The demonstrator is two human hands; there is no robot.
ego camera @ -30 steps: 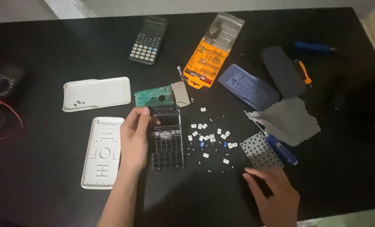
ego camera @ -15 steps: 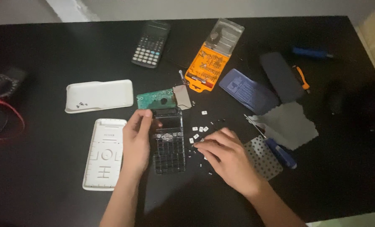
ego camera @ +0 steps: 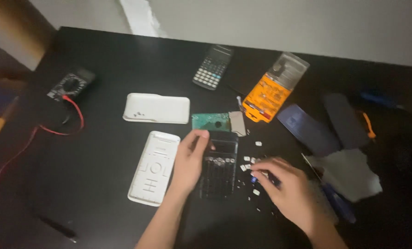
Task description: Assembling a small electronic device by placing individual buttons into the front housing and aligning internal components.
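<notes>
Left hand (ego camera: 189, 161) flat, fingers spread, steadying the dismantled calculator front (ego camera: 218, 168) mid-tabletop; right hand (ego camera: 286, 191), fingers curled, picks among loose white keys (ego camera: 247, 159).

Two bare forearms, rising from the bottom edge of the view, uncovered as far as visible. No sleeve, cuff or glove anywhere on them. Left hand (ego camera: 188, 162): bare, slim, with long fingers and short, unpainted nails; no ring, no watch, no strap at the wrist. Right hand (ego camera: 286, 190): equally bare, broad across the back, knuckles showing as low ridges under dim light; wrist plain, without band or bracelet. Fingertips slightly blurred, so finer detail of nails there not readable. No marks or plasters to be made out.
</notes>
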